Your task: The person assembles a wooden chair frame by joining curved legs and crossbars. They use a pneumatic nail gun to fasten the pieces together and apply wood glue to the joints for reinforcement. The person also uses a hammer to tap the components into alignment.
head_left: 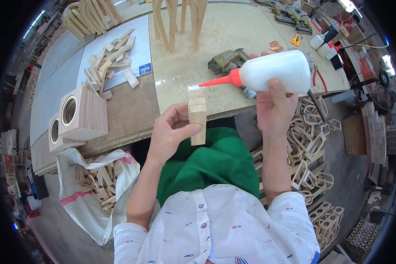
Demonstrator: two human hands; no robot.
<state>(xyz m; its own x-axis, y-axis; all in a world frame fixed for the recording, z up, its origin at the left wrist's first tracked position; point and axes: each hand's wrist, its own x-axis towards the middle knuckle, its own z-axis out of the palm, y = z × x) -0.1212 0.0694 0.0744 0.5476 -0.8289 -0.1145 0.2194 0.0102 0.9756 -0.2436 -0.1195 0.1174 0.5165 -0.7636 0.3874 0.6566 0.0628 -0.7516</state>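
Note:
My left hand (171, 132) grips a small upright wooden block (198, 121) at the table's near edge, thumb on its near face and fingers behind it. It may be several pieces stacked together; I cannot tell. In my right hand (275, 103) is a white glue bottle (275, 72) with a red nozzle, tipped on its side. The nozzle points left, and its tip hangs just above the block's top end. Whitish smears mark the table right behind the block. The fingers of my right hand are partly hidden behind the bottle.
Loose wood strips (105, 61) lie on the table's left, near blocks with round holes (83, 112). A nail gun (226, 60) rests behind the bottle. A sack of offcuts (97, 176) stands at lower left; wooden frames (310, 141) pile up at right. Curved wooden legs (178, 26) stand at the back.

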